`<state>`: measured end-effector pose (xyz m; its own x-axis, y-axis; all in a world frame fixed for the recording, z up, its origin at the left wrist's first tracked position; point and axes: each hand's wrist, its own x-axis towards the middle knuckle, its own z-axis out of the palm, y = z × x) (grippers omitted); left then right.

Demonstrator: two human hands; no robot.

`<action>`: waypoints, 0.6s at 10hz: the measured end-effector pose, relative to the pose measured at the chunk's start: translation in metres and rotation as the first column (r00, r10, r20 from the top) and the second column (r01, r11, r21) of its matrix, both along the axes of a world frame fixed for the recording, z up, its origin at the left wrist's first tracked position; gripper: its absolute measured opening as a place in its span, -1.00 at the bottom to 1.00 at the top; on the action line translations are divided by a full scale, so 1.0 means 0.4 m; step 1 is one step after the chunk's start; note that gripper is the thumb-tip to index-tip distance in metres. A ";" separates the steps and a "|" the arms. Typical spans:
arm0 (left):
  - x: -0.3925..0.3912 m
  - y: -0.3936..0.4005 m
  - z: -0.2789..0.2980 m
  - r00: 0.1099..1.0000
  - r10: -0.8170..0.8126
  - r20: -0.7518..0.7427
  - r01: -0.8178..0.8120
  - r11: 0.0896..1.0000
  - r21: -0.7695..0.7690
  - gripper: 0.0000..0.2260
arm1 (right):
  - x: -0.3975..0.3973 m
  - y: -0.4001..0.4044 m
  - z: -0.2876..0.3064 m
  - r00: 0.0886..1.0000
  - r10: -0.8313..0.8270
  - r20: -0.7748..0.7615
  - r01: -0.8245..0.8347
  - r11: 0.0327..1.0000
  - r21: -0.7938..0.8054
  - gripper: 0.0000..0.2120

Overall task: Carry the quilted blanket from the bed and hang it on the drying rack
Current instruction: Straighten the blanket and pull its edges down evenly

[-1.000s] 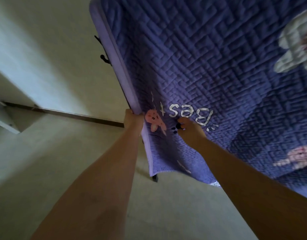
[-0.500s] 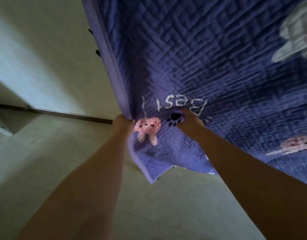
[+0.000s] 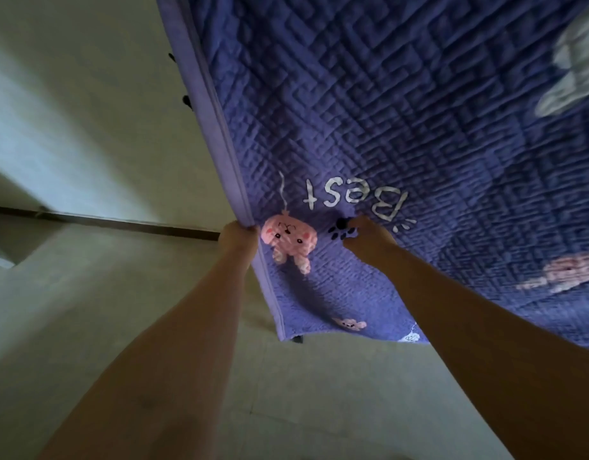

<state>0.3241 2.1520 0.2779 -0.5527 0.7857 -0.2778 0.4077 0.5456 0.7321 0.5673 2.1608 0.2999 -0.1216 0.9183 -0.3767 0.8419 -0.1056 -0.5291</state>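
**A:** Where was the quilted blanket when this was taken?

**B:** Hanging in front of you, filling the upper right of the head view, its pale bound edge running down toward your left hand. The drying rack itself was all but hidden; only small dark tips poked out past the edge, and a dark foot showed under the lower corner. I judged it draped there already.

**A:** And your hands?

**B:** Your left hand's fingers were clenched on the bound edge, beside the pink cartoon animal. Your right hand pressed against the quilted face by the black paw print, under the word "Best". Whether those fingers pinched cloth or lay flat, I could not tell.

**A:** Why hold it so?

**B:** Probably to tug the edge straight while steadying the panel, so it hung even.

**A:** The room?

**B:** A pale floor, a plain pale wall, and a dark strip where they met. No table or bed was in sight.
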 end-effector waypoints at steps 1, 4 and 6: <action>-0.005 0.007 -0.017 0.999 -0.053 0.011 0.053 0.997 -0.061 -0.75 | -0.034 0.004 0.008 0.979 0.189 0.074 -0.180 0.976 -0.119 -0.70; 0.006 -0.039 -0.013 0.988 -0.077 -0.131 0.080 0.997 0.019 -0.72 | -0.159 0.034 -0.050 0.979 0.198 -0.046 -0.200 0.979 -0.045 -0.44; -0.005 -0.037 -0.026 0.968 -0.112 -0.226 0.119 0.993 0.016 -0.73 | -0.169 0.007 -0.095 0.988 0.132 -0.079 -0.129 0.991 0.041 -0.31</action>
<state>0.3219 2.1374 0.2676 -0.5031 0.8539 -0.1334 0.6222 0.4650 0.6298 0.4999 2.1636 0.2618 -0.2704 0.9052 -0.3278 0.8011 0.0227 -0.5981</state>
